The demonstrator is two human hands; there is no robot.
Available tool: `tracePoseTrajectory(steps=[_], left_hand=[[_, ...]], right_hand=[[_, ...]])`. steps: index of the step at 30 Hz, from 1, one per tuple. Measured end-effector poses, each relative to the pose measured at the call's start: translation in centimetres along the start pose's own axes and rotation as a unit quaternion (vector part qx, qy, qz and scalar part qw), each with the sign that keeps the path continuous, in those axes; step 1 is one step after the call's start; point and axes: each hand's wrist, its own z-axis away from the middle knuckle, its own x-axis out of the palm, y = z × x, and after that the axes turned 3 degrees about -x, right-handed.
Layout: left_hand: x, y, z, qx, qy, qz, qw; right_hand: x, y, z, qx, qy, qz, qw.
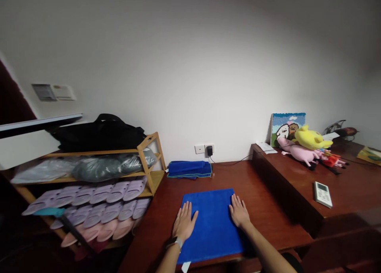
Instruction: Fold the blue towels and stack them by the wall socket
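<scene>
Head view looked down on a folded blue towel (pixel 212 225) lying on a reddish wooden desk (pixel 276 221). The left hand (pixel 184 221) lay flat, fingers spread, on the towel's left edge, and the right hand (pixel 239 211) lay the same way on its right edge. Both were open, with hold of nothing. A smartwatch (pixel 175 243) circled the left wrist. Beyond the towel sat a second blue towel (pixel 189 169), near a wall socket (pixel 204 149) with a black charger (pixel 210 150). Left of the towel stood a bamboo shoe rack (pixel 151 173) with lilac slippers (pixel 101 194). Right of it, an air-conditioner remote (pixel 323 194) lay on a raised wooden ledge (pixel 285 185), near a yellow plush toy (pixel 312 138) and a pink pig plush (pixel 297 151).
</scene>
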Motion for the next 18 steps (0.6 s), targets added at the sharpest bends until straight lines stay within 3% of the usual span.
tracePoseTrajectory(steps=[6,12,15,18], left_hand=[[0.0,-0.1,-0.1,0.004,0.012,-0.005,1.0],[-0.8,-0.1,-0.3,-0.008,-0.013,-0.023,1.0],[-1.1,2.9,-0.5,0.027,0.02,-0.01,0.999],[-0.5,8.8,-0.2,0.119,0.028,0.029,0.992]], right_hand=[[0.8,0.4,2.5,-0.024,0.009,-0.013,1.0],[0.6,-0.1,2.5,-0.015,0.019,-0.014,1.0],[0.7,-0.1,2.3,-0.016,0.016,-0.014,1.0],[0.9,0.0,2.2,-0.019,0.019,-0.015,1.0]])
